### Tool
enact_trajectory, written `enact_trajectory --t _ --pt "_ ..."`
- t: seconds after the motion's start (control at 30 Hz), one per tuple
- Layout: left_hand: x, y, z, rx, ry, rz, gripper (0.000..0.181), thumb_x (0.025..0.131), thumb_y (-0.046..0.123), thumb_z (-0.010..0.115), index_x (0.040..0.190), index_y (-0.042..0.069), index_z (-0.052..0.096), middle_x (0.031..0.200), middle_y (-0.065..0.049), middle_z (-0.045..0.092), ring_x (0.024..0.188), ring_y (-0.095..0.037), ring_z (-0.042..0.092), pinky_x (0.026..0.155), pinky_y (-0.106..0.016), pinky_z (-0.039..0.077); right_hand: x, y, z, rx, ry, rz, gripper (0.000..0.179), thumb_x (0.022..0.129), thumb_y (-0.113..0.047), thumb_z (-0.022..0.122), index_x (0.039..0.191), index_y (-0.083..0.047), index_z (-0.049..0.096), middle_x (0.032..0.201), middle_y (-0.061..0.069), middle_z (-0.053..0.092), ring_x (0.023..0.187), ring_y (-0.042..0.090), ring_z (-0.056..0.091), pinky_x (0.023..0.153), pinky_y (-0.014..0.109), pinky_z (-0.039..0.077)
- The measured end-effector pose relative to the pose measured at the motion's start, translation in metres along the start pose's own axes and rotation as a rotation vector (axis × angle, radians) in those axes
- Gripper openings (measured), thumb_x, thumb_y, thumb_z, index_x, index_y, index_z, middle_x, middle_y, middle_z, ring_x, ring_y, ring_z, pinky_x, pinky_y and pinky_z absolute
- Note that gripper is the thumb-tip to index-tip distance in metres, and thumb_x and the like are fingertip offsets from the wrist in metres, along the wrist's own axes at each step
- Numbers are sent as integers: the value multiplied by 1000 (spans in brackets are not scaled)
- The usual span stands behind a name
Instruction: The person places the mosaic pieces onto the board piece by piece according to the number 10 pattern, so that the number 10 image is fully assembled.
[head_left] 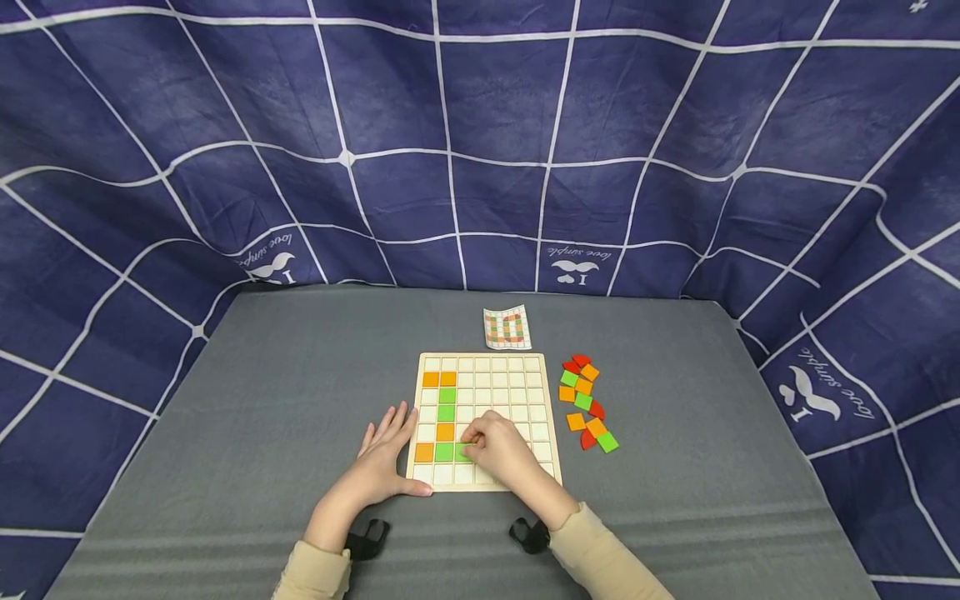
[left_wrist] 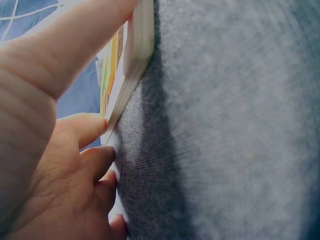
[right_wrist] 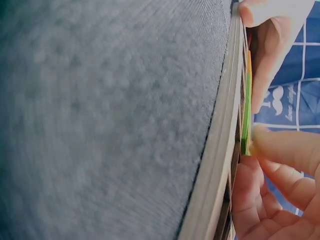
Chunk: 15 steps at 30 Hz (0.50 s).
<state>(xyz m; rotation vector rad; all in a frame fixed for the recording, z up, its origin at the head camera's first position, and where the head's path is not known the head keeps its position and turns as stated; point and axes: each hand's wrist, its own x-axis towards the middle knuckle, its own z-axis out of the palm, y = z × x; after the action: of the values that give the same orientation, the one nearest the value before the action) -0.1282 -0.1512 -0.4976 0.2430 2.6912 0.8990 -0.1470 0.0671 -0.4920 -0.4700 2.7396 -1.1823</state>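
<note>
A square wooden grid board (head_left: 517, 380) lies on the grey table. Orange and green square tiles sit in a column and a lower row at its left side. My right hand (head_left: 504, 448) is over the lower middle of the board, thumb and fingers pinching a green tile (head_left: 461, 452) in the lower row; the fingertips hide part of it. In the right wrist view, those fingers (right_wrist: 247, 182) meet at the end of the green strip of tiles. My left hand (head_left: 378, 467) rests at the board's left edge, fingers spread, thumb (head_left: 417, 487) on the lower left corner.
Right of the board lies a loose scatter of orange, green and red pieces, among them an orange tile (head_left: 590, 372), a green tile (head_left: 607, 442) and a red rounded piece (head_left: 588, 438). A small printed pattern card (head_left: 507, 327) lies behind the board. A blue checked curtain (head_left: 495, 200) encloses the table.
</note>
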Motion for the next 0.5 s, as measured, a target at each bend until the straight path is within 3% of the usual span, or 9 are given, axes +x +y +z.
enact_trajectory --t 0.23,0.5 --pt "-1 0 0 -6 -1 -5 126 56 33 96 155 3 25 164 -21 14 153 -40 6 121 -61 2 3 2 -17 57 29 22 2 87 -12 73 87 -10 74 79 -4 61 68 3 52 63 17 46" --pt "-3 0 -1 -9 8 8 125 56 32 96 155 3 25 163 -21 15 152 -40 7 120 -61 3 21 28 -59 194 132 167 9 90 -11 68 95 -9 75 84 3 71 70 10 59 62 22 48"
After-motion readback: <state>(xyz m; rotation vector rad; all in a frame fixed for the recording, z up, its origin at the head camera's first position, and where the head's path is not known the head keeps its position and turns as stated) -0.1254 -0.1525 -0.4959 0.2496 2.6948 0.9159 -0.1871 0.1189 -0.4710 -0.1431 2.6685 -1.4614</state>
